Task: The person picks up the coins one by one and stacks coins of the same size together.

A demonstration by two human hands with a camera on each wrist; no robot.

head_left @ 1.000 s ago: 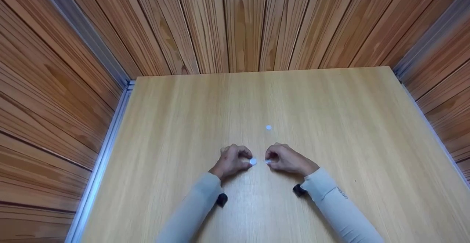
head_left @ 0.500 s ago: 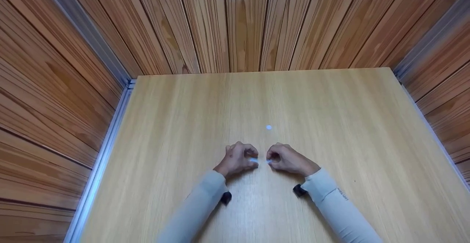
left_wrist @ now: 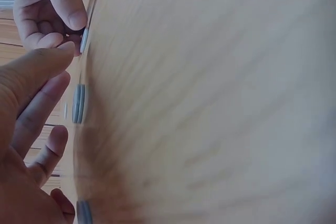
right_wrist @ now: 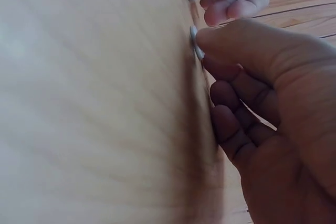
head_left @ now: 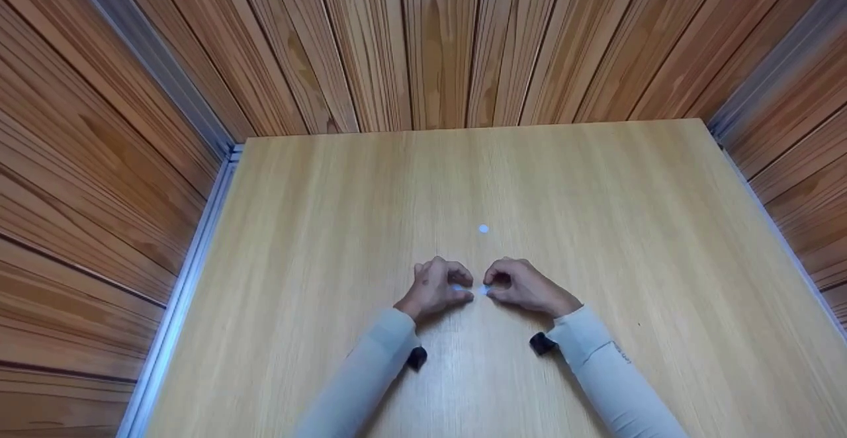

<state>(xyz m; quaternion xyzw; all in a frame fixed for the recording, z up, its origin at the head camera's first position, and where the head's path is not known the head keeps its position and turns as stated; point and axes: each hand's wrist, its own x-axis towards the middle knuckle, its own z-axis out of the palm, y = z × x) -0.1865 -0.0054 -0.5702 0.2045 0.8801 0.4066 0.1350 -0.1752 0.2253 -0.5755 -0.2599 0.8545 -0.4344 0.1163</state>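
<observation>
My left hand [head_left: 440, 286] holds its thumb and fingers in a loose curve over the table, around a small pale disc [head_left: 456, 287] without visibly gripping it. In the left wrist view two thin discs [left_wrist: 79, 103] appear stacked flat beside those fingers, and another stack [left_wrist: 84, 212] sits nearer the wrist. Across a narrow gap, my right hand [head_left: 526, 287] pinches a white disc [head_left: 484, 290] at its thumb and index fingertips, low at the tabletop. The right wrist view shows the thumb touching this disc [right_wrist: 197, 43]; the index fingertip is partly hidden.
One more white disc [head_left: 484, 229] lies farther back on the light wooden table [head_left: 331, 213]. Wood-plank walls [head_left: 437, 41] stand behind and at both sides. A metal rail [head_left: 178, 299] runs along the left edge.
My left hand has moved right, its fingertips passing over the disc that showed between them, and now comes close to my right hand. The right hand has shifted only slightly right.
</observation>
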